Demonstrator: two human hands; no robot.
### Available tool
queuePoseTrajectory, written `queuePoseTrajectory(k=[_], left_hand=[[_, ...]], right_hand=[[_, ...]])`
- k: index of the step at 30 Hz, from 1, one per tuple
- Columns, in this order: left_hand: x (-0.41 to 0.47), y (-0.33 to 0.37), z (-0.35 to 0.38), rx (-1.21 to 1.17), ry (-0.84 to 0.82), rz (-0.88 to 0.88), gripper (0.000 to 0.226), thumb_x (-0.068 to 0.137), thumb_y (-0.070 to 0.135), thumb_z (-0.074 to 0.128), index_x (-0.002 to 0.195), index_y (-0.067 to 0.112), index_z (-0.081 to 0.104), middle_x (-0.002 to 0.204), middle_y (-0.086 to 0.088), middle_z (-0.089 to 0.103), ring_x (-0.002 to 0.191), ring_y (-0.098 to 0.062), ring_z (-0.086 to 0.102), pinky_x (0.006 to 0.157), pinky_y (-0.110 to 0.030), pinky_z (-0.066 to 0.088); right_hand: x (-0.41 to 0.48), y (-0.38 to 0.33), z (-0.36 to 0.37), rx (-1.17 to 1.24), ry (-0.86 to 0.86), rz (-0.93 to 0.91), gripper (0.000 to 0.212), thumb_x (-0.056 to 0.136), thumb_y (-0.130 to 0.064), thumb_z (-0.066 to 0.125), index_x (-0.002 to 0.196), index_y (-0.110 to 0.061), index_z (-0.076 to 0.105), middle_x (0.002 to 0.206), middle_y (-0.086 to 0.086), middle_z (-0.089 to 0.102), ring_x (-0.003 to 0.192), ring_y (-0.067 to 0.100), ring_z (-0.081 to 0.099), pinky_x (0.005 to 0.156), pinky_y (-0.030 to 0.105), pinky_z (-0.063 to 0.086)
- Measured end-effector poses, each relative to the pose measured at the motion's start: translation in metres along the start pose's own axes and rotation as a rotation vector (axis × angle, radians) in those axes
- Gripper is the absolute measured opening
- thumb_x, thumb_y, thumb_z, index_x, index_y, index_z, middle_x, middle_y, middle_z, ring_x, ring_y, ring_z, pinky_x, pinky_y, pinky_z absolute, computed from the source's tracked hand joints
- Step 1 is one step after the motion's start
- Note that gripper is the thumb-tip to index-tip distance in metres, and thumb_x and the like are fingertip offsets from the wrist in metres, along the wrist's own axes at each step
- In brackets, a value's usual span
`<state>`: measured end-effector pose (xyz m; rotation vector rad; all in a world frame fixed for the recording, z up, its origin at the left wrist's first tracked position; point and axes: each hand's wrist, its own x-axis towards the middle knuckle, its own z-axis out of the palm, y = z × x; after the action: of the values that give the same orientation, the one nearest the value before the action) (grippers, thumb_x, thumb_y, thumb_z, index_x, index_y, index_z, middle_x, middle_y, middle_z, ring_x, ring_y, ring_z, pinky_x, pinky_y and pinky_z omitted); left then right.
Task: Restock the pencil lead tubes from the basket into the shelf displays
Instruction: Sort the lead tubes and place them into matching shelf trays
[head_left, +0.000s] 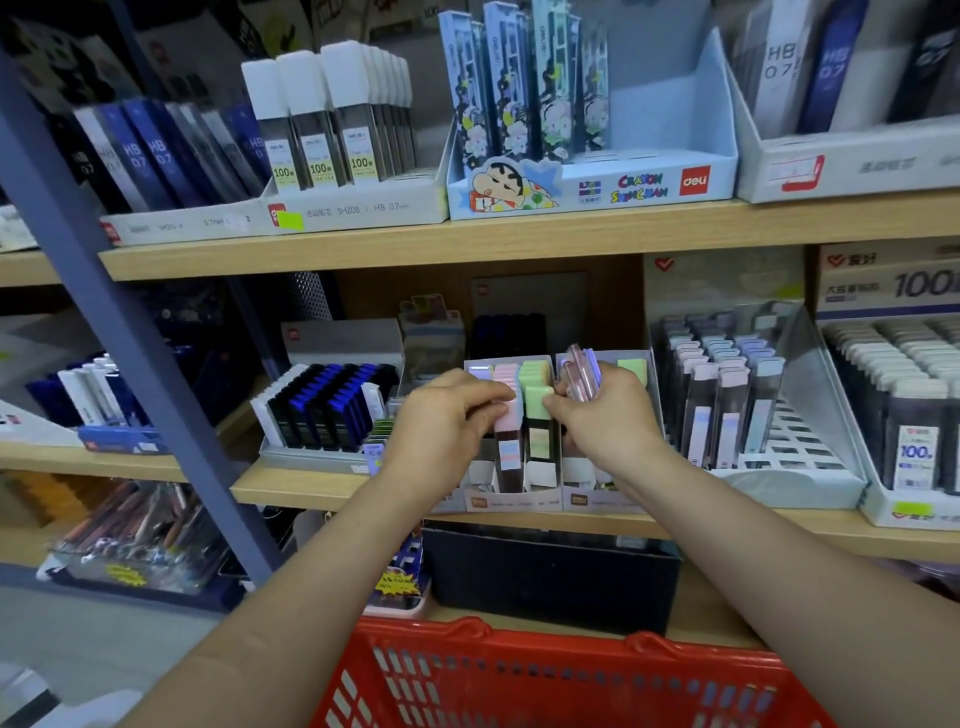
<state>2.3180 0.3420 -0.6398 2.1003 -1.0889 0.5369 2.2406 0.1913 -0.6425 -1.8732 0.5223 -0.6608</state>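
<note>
- Head view: white card display box (511, 503) on the wooden shelf (311, 486) holds upright pastel-capped lead tubes (535, 371) in slots.
- Left hand (447, 423) pinches the pink-capped tube (508, 415) by its cap. Right hand (610, 421) grips a loose bundle (583, 378) of clear pink tubes, thumb against the green-capped tube (535, 410).
- Red slotted plastic basket (519, 647) below the forearms; contents unseen.

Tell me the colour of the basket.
The basket is red; the head view shows it best.
</note>
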Motion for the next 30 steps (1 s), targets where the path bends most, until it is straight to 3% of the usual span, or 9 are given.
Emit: queuePoseTrajectory(k=[5,8,13,16,19,23,27,30], left_hand=[[0.005,0.003,0.0,0.016,-0.051,-0.023,0.021,0.089,0.014,0.066,0.108,0.021,0.073,0.102,0.008,0.057,0.093,-0.009,0.056,0.084,-0.024,0.049],[0.004,0.004,-0.002,0.001,-0.066,-0.036,0.023,0.089,0.017,0.067,0.11,0.025,0.07,0.102,0.011,0.053,0.091,-0.007,0.055,0.083,-0.02,0.048],[0.003,0.005,-0.006,-0.016,-0.064,-0.046,0.027,0.088,0.019,0.068,0.114,0.025,0.068,0.099,0.012,0.048,0.086,-0.002,0.049,0.076,-0.006,0.038],[0.001,0.014,-0.01,-0.041,-0.028,-0.063,0.024,0.091,0.021,0.064,0.114,0.025,0.068,0.095,0.011,0.049,0.081,-0.001,0.05,0.071,-0.002,0.037],[0.001,0.033,-0.015,-0.238,-0.007,-0.161,0.019,0.092,0.022,0.063,0.11,0.026,0.068,0.091,0.004,0.062,0.079,-0.004,0.055,0.067,-0.013,0.044],[-0.002,0.057,-0.021,-0.678,-0.224,-0.326,0.026,0.085,0.024,0.07,0.111,0.02,0.066,0.096,-0.019,0.067,0.074,-0.013,0.063,0.072,-0.031,0.056],[-0.004,0.058,-0.024,-0.787,-0.171,-0.379,0.026,0.075,0.012,0.079,0.099,0.017,0.07,0.083,-0.013,0.071,0.071,-0.017,0.069,0.071,-0.03,0.057],[-0.005,0.056,-0.029,-0.853,-0.11,-0.448,0.021,0.074,0.006,0.079,0.092,0.012,0.069,0.078,-0.012,0.073,0.072,-0.02,0.07,0.073,-0.034,0.059]], right_hand=[[-0.001,0.001,0.002,-0.016,0.007,0.081,0.018,0.086,-0.018,0.073,0.1,-0.016,0.061,0.09,0.009,0.065,0.083,0.029,0.066,0.067,0.035,0.056],[-0.003,-0.005,-0.004,0.087,-0.039,0.138,0.013,0.089,-0.022,0.071,0.096,-0.017,0.061,0.078,0.007,0.063,0.062,0.018,0.061,0.052,0.028,0.049],[-0.01,-0.021,-0.021,0.591,-0.258,0.415,0.019,0.094,-0.028,0.063,0.102,-0.011,0.061,0.066,0.003,0.055,0.049,0.011,0.05,0.041,0.021,0.042],[-0.015,-0.019,-0.028,0.791,-0.436,0.546,0.022,0.096,-0.033,0.056,0.089,-0.013,0.059,0.063,0.001,0.053,0.048,0.01,0.049,0.038,0.019,0.041],[-0.022,-0.022,-0.033,0.776,-0.523,0.484,0.026,0.095,-0.036,0.058,0.088,-0.011,0.061,0.064,0.004,0.055,0.049,0.011,0.051,0.039,0.02,0.044],[-0.034,-0.029,-0.028,0.669,-0.48,0.366,0.036,0.086,-0.04,0.067,0.098,-0.006,0.062,0.062,0.007,0.061,0.05,0.015,0.057,0.043,0.025,0.049],[-0.042,-0.032,-0.027,0.53,-0.464,0.331,0.048,0.091,-0.053,0.058,0.105,-0.007,0.065,0.063,0.009,0.063,0.048,0.016,0.056,0.042,0.024,0.046],[-0.043,-0.035,-0.032,0.519,-0.515,0.374,0.056,0.091,-0.06,0.05,0.097,-0.008,0.067,0.065,0.013,0.064,0.044,0.018,0.052,0.04,0.022,0.041]])
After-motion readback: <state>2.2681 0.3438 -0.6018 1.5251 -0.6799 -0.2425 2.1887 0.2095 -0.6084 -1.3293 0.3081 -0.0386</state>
